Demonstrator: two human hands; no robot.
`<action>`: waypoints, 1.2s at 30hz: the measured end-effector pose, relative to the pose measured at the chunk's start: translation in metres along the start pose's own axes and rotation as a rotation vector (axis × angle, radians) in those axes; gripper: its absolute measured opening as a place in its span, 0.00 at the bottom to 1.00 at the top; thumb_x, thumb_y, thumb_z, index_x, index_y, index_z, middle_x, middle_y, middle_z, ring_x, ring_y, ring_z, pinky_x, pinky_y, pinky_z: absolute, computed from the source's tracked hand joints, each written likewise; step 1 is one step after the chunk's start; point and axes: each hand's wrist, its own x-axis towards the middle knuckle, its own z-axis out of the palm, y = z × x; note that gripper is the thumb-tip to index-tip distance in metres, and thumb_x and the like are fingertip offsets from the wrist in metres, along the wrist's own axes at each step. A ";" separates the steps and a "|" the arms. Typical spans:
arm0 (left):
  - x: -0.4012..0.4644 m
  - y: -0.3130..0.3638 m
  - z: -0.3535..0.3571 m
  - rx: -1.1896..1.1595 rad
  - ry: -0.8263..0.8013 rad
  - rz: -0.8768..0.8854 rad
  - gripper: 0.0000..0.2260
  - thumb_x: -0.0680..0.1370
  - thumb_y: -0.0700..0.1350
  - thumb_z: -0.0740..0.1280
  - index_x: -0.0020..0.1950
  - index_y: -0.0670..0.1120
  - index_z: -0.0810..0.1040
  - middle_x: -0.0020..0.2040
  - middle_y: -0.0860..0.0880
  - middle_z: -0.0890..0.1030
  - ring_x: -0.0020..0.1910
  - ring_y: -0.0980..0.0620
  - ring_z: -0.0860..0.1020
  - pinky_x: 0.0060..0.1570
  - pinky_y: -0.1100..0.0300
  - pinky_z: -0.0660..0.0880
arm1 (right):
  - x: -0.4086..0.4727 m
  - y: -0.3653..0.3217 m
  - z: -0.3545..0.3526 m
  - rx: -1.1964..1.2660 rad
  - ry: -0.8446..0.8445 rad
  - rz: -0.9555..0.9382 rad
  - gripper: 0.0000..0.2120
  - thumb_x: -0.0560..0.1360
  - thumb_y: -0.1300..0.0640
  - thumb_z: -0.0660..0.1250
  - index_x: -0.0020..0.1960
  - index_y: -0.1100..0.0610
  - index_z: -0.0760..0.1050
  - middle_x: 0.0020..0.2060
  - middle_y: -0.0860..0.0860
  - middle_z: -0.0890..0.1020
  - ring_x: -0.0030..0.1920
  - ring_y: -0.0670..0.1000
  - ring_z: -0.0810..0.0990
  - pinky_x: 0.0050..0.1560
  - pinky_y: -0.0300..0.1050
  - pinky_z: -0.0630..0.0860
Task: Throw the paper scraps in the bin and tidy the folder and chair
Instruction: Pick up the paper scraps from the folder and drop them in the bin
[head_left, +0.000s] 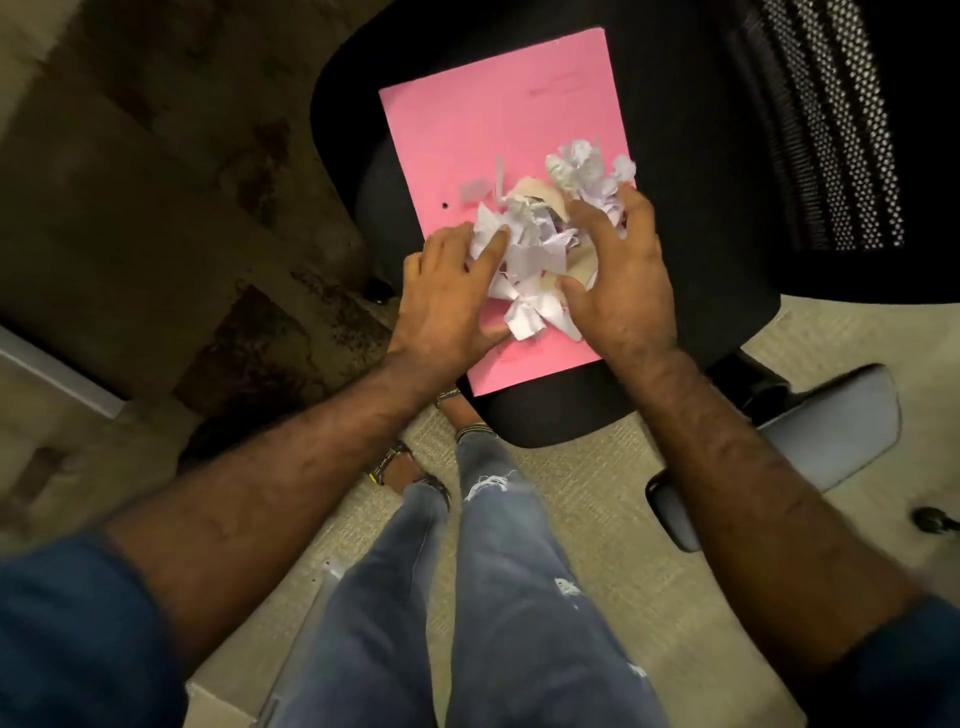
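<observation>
A pink folder (498, 119) lies flat on the black seat of an office chair (696, 218). A heap of white and beige paper scraps (535, 249) sits on the folder's near half. My left hand (447, 301) presses against the heap's left side with fingers spread. My right hand (623, 275) cups the heap's right side, fingers curled over some scraps. Both hands touch the scraps, and the heap still rests on the folder. No bin is in view.
The chair's mesh backrest (821, 119) rises at the right, and a grey armrest (821, 431) juts out at the lower right. My legs in jeans (483, 597) stand on beige carpet. The floor at the left is dark and stained (182, 182).
</observation>
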 end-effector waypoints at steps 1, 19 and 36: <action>0.001 -0.001 0.001 -0.016 0.019 0.003 0.40 0.74 0.64 0.75 0.81 0.50 0.66 0.74 0.40 0.71 0.72 0.39 0.70 0.67 0.43 0.71 | 0.001 0.000 0.000 0.005 0.014 -0.009 0.32 0.73 0.57 0.80 0.74 0.45 0.73 0.80 0.54 0.64 0.79 0.57 0.71 0.70 0.53 0.79; 0.001 -0.002 0.004 -0.477 0.392 -0.122 0.06 0.78 0.37 0.70 0.53 0.38 0.85 0.51 0.42 0.85 0.49 0.45 0.83 0.50 0.61 0.76 | 0.000 -0.001 -0.030 0.115 0.219 0.064 0.11 0.78 0.58 0.77 0.60 0.53 0.86 0.59 0.51 0.83 0.56 0.39 0.76 0.49 0.18 0.69; -0.069 -0.054 0.014 -0.730 0.748 -0.324 0.03 0.78 0.37 0.73 0.47 0.38 0.85 0.44 0.44 0.85 0.42 0.51 0.81 0.42 0.62 0.76 | -0.045 -0.080 -0.036 0.274 0.265 -0.122 0.12 0.78 0.53 0.76 0.59 0.56 0.86 0.56 0.51 0.85 0.56 0.46 0.83 0.48 0.26 0.72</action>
